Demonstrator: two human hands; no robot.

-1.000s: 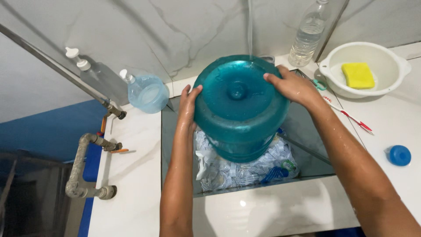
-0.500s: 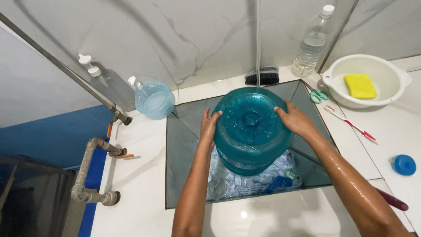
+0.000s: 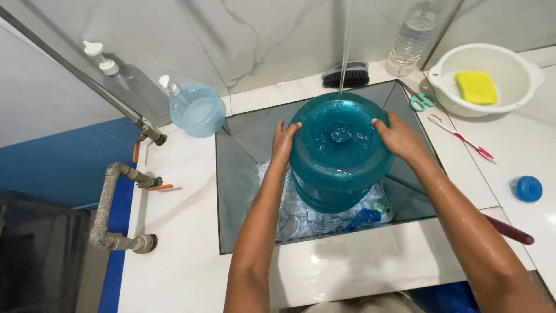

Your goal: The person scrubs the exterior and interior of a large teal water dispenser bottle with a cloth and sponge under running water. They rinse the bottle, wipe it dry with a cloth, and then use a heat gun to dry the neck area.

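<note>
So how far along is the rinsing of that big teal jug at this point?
Under way. The big teal water jug stands upside down in the sink, left hand and right hand gripping its sides while a thin water stream pours onto its base. Both forearms are wet. The brush and yellow sponge lie unused; whether scrubbing already happened cannot be told.

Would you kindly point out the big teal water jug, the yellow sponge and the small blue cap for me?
teal water jug (image 3: 339, 153), head view, on its upturned base.
yellow sponge (image 3: 476, 87), head view, on its top face, inside the white bowl.
blue cap (image 3: 528, 188), head view, on its round top.
</note>
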